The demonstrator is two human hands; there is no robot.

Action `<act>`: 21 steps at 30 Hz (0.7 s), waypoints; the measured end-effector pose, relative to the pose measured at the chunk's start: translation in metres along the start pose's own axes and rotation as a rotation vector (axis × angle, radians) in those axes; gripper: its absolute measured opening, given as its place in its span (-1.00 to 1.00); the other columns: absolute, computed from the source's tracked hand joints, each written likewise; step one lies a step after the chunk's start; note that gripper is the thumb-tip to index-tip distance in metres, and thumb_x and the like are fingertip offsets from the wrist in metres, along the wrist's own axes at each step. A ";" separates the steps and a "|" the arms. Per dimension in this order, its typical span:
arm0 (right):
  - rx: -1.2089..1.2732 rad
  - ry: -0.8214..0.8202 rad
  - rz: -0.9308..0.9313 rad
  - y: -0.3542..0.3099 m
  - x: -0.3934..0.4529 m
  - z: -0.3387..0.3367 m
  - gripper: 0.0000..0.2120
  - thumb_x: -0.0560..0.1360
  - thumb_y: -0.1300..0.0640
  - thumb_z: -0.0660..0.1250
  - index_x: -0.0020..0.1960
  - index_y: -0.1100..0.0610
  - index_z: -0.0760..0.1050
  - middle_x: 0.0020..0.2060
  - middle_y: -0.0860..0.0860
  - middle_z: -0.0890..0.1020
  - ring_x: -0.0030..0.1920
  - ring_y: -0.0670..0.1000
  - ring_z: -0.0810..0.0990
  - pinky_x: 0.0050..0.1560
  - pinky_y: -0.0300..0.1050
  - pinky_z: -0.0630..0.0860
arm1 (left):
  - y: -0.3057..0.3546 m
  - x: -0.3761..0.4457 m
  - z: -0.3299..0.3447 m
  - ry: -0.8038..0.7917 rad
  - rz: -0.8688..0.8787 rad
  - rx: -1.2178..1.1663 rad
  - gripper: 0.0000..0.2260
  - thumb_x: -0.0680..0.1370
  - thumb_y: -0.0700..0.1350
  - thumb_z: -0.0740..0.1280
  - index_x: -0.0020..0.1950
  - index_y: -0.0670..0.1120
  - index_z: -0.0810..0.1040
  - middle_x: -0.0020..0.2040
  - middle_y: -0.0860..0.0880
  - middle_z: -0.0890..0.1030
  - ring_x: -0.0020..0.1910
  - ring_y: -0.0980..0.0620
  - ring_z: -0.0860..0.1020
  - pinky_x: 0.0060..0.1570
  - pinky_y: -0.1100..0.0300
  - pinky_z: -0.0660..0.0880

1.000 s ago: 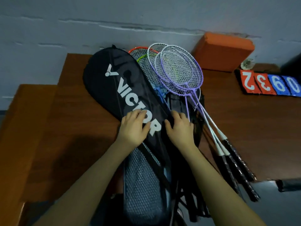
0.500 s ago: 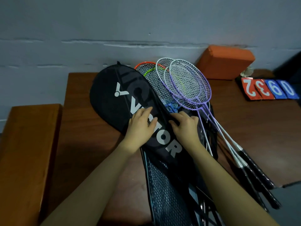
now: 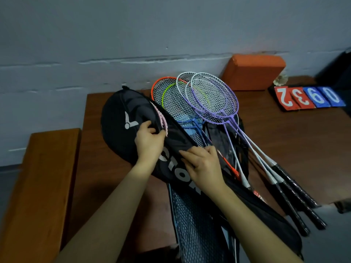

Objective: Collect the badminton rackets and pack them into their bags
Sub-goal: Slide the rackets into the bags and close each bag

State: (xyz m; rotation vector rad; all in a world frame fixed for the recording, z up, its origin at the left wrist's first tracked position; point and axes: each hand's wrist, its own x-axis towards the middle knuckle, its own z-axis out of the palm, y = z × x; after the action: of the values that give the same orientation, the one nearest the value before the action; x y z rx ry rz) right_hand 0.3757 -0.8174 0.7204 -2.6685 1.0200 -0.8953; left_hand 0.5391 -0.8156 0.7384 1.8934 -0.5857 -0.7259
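Left hand (image 3: 147,142) grips the black racket bag's (image 3: 121,114) opened edge; right hand (image 3: 204,165) pinches its other edge on the tabletop (image 3: 284,141).

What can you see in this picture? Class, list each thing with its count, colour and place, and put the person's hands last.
Racket bag: one, black with white lettering, on the table, partly open.
Pink racket: one, inside the bag opening.
Loose rackets: about five, purple, white, orange, green, blue, right of the bag.
Mesh bag: one, dark, under the black bag.
Table: one, brown wood.
Orange block: one, against the wall.
Number cards: four, two red, two blue, far right.
Left hand: grips the bag's edge.
Right hand: holds the bag.
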 end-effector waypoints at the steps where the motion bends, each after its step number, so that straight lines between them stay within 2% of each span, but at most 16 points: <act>1: 0.037 -0.041 0.035 -0.001 -0.002 -0.002 -0.79 0.36 0.20 0.40 -0.01 0.13 0.63 -0.22 -0.03 0.62 -0.26 0.04 0.56 -0.18 -0.11 0.19 | -0.001 -0.004 -0.002 0.005 -0.016 -0.047 -0.50 0.45 -0.20 0.40 0.37 -0.15 0.36 0.11 -0.10 0.55 -0.02 0.02 0.54 0.08 0.11 0.50; 4: 0.254 -0.156 0.163 -0.005 -0.006 -0.011 -0.80 0.43 0.02 0.34 0.01 0.04 0.62 -0.15 -0.11 0.60 -0.11 -0.01 0.60 -0.05 -0.05 0.33 | -0.005 -0.025 -0.014 0.007 -0.040 -0.250 -0.54 0.46 -0.31 0.35 0.35 -0.16 0.38 0.08 -0.11 0.55 -0.03 0.01 0.58 0.06 0.10 0.53; 7: 0.429 -0.166 0.265 -0.006 -0.003 -0.015 -0.70 0.46 -0.13 0.26 0.09 -0.02 0.59 -0.09 -0.13 0.55 -0.02 -0.06 0.58 0.03 0.16 0.45 | -0.011 -0.045 -0.031 -0.010 -0.012 -0.337 -0.59 0.48 -0.35 0.33 0.30 -0.15 0.39 0.05 -0.08 0.56 -0.01 0.03 0.58 0.06 0.11 0.53; 10: 0.350 -0.157 0.348 -0.006 -0.004 -0.012 -0.59 0.46 -0.14 0.20 0.22 -0.01 0.52 0.03 -0.02 0.51 0.11 0.04 0.48 0.18 0.11 0.34 | -0.022 -0.071 -0.049 -0.027 0.016 -0.337 -0.60 0.48 -0.35 0.32 0.29 -0.11 0.40 0.07 -0.07 0.56 0.02 0.04 0.58 0.08 0.11 0.53; 12: 0.251 -0.157 0.390 -0.009 -0.003 -0.009 -0.52 0.46 -0.13 0.19 0.34 0.00 0.41 0.14 0.05 0.46 0.18 0.11 0.39 0.18 0.00 0.22 | -0.031 -0.086 -0.059 -0.046 0.051 -0.327 -0.58 0.48 -0.37 0.32 0.31 -0.13 0.39 0.08 -0.09 0.56 -0.02 0.08 0.59 0.06 0.16 0.55; 15: 0.189 -0.211 0.426 -0.013 0.000 -0.001 -0.50 0.52 -0.05 0.27 0.43 0.01 0.28 0.20 0.10 0.44 0.23 0.15 0.37 0.19 0.02 0.21 | -0.039 -0.099 -0.068 -0.071 0.088 -0.339 -0.59 0.48 -0.40 0.30 0.28 -0.13 0.38 -0.01 0.01 0.56 -0.15 0.24 0.59 -0.04 0.32 0.55; 18: 0.254 -0.209 0.400 -0.017 0.000 0.007 -0.60 0.55 0.06 0.26 0.37 0.03 0.37 0.16 0.05 0.54 0.19 0.09 0.47 0.16 -0.02 0.26 | -0.044 -0.099 -0.070 -0.084 0.094 -0.362 -0.59 0.47 -0.42 0.30 0.27 -0.15 0.36 -0.06 0.00 0.55 -0.18 0.19 0.57 -0.07 0.29 0.54; 20: 0.313 -0.125 0.354 -0.024 0.001 0.009 -0.70 0.53 0.12 0.25 0.25 0.08 0.49 0.02 0.04 0.61 0.05 0.11 0.57 0.11 0.09 0.41 | -0.047 -0.096 -0.073 -0.090 0.097 -0.345 -0.59 0.45 -0.43 0.31 0.24 -0.16 0.35 -0.08 -0.04 0.54 -0.20 0.11 0.54 -0.13 0.30 0.54; 21: 0.334 -0.104 0.322 -0.029 0.002 0.008 -0.71 0.51 0.13 0.24 0.21 0.10 0.52 -0.05 0.04 0.61 -0.03 0.12 0.59 0.02 0.14 0.47 | -0.047 -0.094 -0.075 -0.088 0.104 -0.332 -0.59 0.44 -0.43 0.33 0.21 -0.15 0.35 -0.09 -0.05 0.53 -0.21 0.07 0.52 -0.17 0.31 0.54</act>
State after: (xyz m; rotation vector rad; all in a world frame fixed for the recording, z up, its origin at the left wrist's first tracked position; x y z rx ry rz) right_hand 0.3982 -0.7972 0.7244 -2.1750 1.1202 -0.7726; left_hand 0.5299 -0.6873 0.7420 1.5201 -0.5753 -0.7891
